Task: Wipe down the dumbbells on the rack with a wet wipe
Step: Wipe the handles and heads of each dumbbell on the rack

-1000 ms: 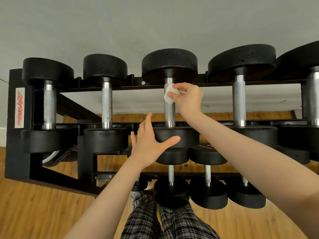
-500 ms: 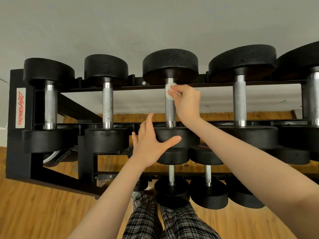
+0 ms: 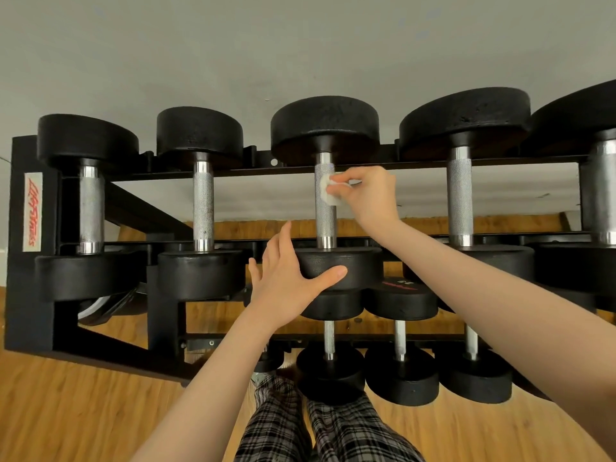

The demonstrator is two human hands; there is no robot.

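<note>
A black two-tier rack (image 3: 30, 295) holds several black dumbbells with knurled steel handles. My right hand (image 3: 370, 198) pinches a small white wet wipe (image 3: 328, 191) against the upper part of the middle dumbbell's handle (image 3: 325, 221). My left hand (image 3: 290, 281) rests flat with fingers straight against the left side of that dumbbell's near head (image 3: 353, 266), thumb lying across its front. The far head (image 3: 325, 128) sits above the back rail.
Neighbouring top-row dumbbells stand left (image 3: 203, 201) and right (image 3: 460, 201) of the middle one. Smaller dumbbells (image 3: 400, 341) fill the lower tier. A wood floor (image 3: 83, 411) lies below, a grey wall behind, and plaid trouser legs (image 3: 300, 428) show at the bottom.
My right hand with the wipe has shifted slightly along the top of the middle handle. My left hand has stayed on the near head.
</note>
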